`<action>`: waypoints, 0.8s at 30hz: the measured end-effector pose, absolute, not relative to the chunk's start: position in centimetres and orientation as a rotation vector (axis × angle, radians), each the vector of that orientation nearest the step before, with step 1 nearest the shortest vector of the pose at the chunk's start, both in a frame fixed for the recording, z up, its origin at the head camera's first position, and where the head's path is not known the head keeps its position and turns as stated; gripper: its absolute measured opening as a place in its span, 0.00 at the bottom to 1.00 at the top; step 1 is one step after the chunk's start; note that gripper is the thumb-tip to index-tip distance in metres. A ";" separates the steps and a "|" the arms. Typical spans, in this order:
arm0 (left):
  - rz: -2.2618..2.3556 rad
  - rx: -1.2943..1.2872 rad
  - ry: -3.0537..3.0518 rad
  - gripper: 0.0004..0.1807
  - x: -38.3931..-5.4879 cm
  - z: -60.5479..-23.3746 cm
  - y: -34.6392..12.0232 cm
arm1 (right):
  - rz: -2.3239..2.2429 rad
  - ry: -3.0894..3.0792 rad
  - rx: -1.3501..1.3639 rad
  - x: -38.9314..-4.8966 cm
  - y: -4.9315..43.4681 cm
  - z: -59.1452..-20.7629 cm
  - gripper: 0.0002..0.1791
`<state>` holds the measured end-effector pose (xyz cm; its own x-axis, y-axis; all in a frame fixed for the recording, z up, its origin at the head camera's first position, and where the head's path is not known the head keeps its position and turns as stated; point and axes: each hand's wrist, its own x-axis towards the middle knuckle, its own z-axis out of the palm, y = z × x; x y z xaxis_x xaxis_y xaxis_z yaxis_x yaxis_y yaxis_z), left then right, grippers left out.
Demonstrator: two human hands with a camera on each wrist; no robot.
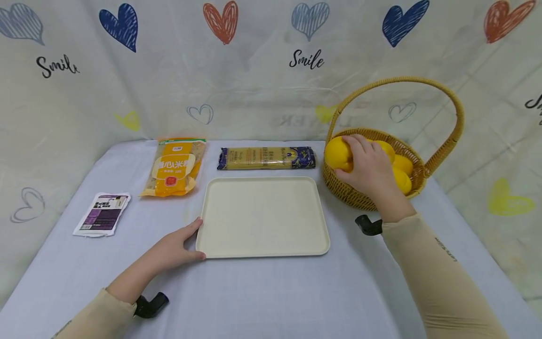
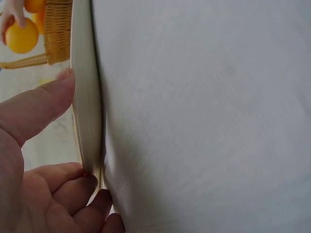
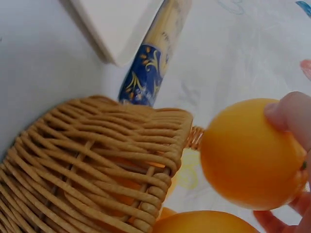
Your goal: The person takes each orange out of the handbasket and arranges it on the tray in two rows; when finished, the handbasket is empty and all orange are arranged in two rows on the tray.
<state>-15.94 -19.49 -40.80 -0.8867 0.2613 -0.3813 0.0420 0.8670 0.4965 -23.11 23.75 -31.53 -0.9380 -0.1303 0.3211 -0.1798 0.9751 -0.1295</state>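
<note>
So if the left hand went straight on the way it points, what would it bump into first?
The tray: the left hand touches its edge, though whether it would push the tray or slide over it is hard to tell.

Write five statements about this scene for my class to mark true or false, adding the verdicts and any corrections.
1. The right hand holds a round yellow fruit. True.
2. Other yellow fruits lie in the basket. True.
3. The left hand is inside the basket. False: it touches the tray.
4. The long gold-and-blue packet lies on the tray. False: it lies behind the tray.
5. The purple-and-white packet lies left of the tray. True.
</note>
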 end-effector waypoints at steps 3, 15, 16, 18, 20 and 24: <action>0.677 0.229 2.594 0.53 -15.9 -40.8 -19.5 | 0.372 -2.740 0.275 -22.9 23.6 -31.5 0.41; 0.681 0.236 2.594 0.53 -16.0 -40.9 -19.6 | 1.200 -2.658 0.342 -22.3 20.9 -31.2 0.45; 0.681 0.237 2.595 0.53 -16.0 -40.9 -19.6 | 1.243 -2.640 0.358 -22.3 20.7 -31.4 0.44; 0.679 0.241 2.596 0.53 -16.0 -40.9 -19.6 | 1.300 -2.619 0.384 -22.3 20.2 -31.6 0.42; 0.681 0.242 2.596 0.54 -16.0 -40.9 -19.6 | 1.335 -2.588 0.419 -22.3 19.8 -31.8 0.40; 0.687 0.244 2.594 0.54 -15.9 -40.7 -19.5 | 1.374 -2.549 0.457 -22.4 19.2 -32.1 0.38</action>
